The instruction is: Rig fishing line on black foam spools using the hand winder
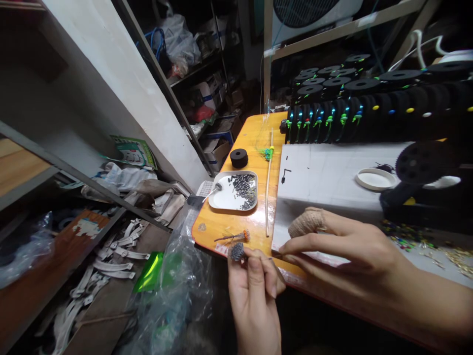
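Note:
My left hand (254, 288) is closed low in the middle of the view. Between its thumb and fingers sits a bundle with a knobbly dark-grey head (237, 252), whose lower part the fingers hide. To its right, my right hand (343, 246) pinches with thumb and forefinger near the table's front edge. What lies in that pinch is too small to make out. Tan cloth wrap (306, 223) covers one of its fingers. Just beyond my left hand lies a similar bundle with orange tips (244, 235). Farther back, a white tray (213, 203) holds small black and grey pieces.
On the yellow table (207, 222) are a black foam ring (239, 158) and a thin stick (268, 197) with a green cluster. White sheeting (321, 162) bears a shallow dish (375, 179) and loose beads. Black spools (391, 106) line the back. Clear plastic (177, 291) hangs left.

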Available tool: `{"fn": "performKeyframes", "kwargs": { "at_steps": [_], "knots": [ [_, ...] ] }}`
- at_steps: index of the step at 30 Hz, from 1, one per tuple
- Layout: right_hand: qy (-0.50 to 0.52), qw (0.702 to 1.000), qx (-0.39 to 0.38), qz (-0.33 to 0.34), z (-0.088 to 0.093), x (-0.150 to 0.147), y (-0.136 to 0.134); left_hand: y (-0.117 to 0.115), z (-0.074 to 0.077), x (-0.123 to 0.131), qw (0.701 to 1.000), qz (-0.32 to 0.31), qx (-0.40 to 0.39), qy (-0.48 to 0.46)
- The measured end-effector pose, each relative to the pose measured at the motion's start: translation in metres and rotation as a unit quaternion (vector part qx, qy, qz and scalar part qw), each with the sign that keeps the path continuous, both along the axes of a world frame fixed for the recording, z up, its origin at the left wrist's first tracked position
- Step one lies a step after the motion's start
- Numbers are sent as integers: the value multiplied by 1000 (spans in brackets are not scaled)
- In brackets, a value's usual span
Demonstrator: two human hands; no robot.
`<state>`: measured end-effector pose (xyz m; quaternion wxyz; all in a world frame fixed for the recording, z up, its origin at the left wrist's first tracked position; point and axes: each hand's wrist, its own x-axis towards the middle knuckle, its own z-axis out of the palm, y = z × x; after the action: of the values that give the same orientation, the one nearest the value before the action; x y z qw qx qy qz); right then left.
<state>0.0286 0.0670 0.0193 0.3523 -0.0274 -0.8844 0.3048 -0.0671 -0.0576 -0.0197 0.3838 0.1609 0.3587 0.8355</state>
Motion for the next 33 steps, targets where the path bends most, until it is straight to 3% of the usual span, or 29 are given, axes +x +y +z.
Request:
{"fn": "performKeyframes", "kwargs": {
  "at_steps": [9, 18, 28, 33],
  "knots": [
    [3, 1000, 8, -2, 2, 1, -1, 0, 1, 2, 1000, -2, -12, -2],
    [30, 995, -83, 54, 1, 1, 0, 8, 7, 16, 994, 21, -97, -35],
    [26, 991, -122, 53, 8, 0, -1, 9, 11, 19, 993, 36, -100, -58],
    [26, 997, -56, 47, 4, 1, 0, 10, 8, 21, 990, 54, -125, -40]
  ]
}}
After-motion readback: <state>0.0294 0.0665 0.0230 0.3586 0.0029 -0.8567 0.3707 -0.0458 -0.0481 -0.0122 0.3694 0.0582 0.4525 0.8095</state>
